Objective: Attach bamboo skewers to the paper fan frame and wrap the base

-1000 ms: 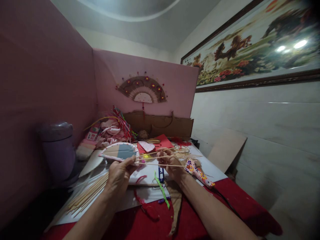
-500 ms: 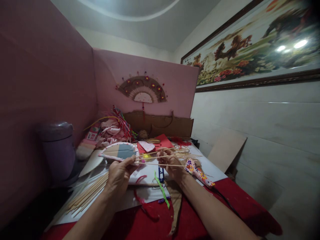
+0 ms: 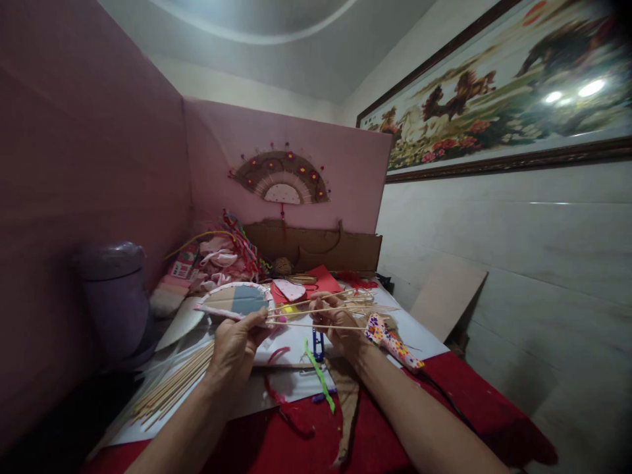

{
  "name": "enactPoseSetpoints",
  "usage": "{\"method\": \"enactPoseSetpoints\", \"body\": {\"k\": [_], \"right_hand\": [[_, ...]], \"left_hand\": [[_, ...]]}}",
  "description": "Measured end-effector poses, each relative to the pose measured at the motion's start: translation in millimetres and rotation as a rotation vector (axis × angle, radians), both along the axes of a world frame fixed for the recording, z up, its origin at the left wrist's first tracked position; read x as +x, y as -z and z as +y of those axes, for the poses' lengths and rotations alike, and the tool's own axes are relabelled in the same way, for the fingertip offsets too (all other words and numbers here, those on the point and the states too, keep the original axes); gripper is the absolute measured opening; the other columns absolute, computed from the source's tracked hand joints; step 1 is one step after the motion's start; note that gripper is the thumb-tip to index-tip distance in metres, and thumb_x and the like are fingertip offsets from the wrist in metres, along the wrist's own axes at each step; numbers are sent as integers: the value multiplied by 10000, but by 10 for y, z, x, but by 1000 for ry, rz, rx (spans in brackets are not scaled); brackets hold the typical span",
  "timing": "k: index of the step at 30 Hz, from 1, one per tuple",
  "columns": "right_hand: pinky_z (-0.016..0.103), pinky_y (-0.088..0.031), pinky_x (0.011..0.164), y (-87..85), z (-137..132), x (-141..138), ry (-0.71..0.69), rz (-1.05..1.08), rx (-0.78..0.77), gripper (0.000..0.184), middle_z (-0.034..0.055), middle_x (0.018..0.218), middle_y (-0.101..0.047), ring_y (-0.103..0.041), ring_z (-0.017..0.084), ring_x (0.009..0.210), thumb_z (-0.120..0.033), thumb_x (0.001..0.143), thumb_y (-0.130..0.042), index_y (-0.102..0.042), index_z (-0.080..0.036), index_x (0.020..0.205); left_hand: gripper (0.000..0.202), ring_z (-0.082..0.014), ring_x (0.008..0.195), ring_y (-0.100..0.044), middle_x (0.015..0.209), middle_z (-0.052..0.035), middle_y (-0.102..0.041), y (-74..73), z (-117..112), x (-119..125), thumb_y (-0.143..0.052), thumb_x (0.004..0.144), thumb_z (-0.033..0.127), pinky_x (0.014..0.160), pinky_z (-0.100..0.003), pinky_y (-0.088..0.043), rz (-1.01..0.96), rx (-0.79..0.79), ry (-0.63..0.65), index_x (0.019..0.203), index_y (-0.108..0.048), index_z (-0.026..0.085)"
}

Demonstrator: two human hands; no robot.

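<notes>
Forearms: the person's bare forearms (image 3: 185, 411) slanted inward above the red cloth (image 3: 494, 395), wrists well apart.
Left hand: I saw the left hand (image 3: 237, 342) turned thumb-up, thumb and fingers pinching the near corner of the cardboard piece (image 3: 251, 299) along with stick ends.
Right hand: the right hand (image 3: 340, 326) stood level with it, wrist angled inward, fingers bent and pinching among the thin sticks (image 3: 296, 324); exactly which ones I couldn't tell.
Thin sticks: they fanned out sideways from the left fingertips, past the right hand.
Cardboard piece: rounded, white-trimmed, just beyond the left hand.
Under the hands: a green strip (image 3: 320, 375) and a blue clip (image 3: 318, 345) lay between the wrists.
Beside the right wrist: a flowered glue gun (image 3: 392, 342).
Back panel: a brown fan (image 3: 271, 164) hung on pink.
</notes>
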State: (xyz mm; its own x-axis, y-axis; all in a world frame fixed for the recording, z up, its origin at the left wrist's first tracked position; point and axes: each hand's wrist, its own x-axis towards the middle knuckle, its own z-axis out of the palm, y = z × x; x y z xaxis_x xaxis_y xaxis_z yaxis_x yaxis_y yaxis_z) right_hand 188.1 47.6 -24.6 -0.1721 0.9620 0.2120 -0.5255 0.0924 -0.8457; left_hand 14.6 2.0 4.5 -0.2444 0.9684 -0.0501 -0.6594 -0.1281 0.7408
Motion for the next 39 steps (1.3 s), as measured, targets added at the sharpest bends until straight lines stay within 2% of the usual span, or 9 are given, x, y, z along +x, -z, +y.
{"method": "enactPoseSetpoints", "body": {"k": [9,23,29,39], "right_hand": [[173,-257,418,6,4,-8,1,-9,24,244,-46,640,-573,-454,56,494,-264,578,-775,-640,-202,772],[174,-253,419,-10,-5,-8,10,-5,-7,298,-41,644,-577,-462,59,497,-234,514,-793,-648,-198,772],[178,-250,421,-26,-24,-11,8,-7,1,263,-48,629,-573,-452,57,486,-266,554,-781,-644,-199,768],[184,-247,431,-59,-65,-13,26,-18,-9,278,-53,639,-575,-456,58,497,-269,531,-797,-631,-194,742]], "left_hand": [[175,-121,461,-588,502,-40,-622,-13,0,-5,-597,652,-64,462,-256,-563,0,-10,-14,534,-584,64],[161,-121,480,-590,523,-41,-625,-19,3,6,-601,649,-65,467,-253,-561,-9,0,-3,545,-595,59],[151,-123,487,-591,531,-48,-626,2,12,-1,-609,646,-63,469,-260,-563,-10,3,-5,548,-597,51],[154,-126,480,-590,528,-54,-624,-18,-11,-6,-602,645,-71,465,-262,-563,-12,-3,0,545,-596,46]]}}
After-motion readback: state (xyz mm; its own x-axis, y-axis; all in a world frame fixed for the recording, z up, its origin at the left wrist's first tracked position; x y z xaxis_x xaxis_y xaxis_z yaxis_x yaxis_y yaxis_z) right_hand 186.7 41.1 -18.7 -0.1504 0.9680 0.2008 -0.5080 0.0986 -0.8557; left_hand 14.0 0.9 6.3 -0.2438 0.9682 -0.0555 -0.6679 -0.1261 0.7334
